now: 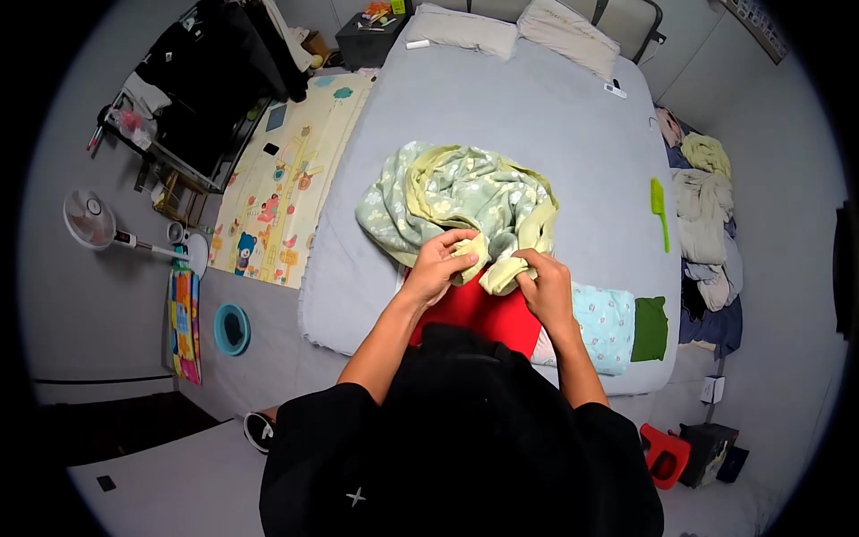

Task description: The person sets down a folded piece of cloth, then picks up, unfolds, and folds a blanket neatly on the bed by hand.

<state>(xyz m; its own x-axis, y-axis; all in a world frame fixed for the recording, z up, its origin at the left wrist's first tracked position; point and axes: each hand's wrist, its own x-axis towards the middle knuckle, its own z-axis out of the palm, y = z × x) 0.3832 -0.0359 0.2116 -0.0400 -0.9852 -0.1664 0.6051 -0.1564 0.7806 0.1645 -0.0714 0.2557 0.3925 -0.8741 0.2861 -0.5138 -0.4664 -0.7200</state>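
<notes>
A green floral blanket (pixel 483 183) with a pale yellow-green border lies bunched on the bed in front of me. My left hand (pixel 438 266) grips one part of its border between thumb and fingers. A second bunched part of the edge is pinched in my right hand (pixel 544 285), a short way to the right. Below both hands is a red cloth (pixel 474 313), partly covered by the blanket and my body. To the right of my right forearm lie a folded light-blue patterned cloth (pixel 607 327) and a folded dark green cloth (pixel 650 328).
The grey-sheeted bed (pixel 358 268) carries two pillows (pixel 465 31) at its head and a bright green brush (pixel 659 210) on the right. Piled clothes (pixel 707 215) line the bed's right side. On the left are a play mat (pixel 286 179), a fan (pixel 94 215) and a teal basin (pixel 232 328).
</notes>
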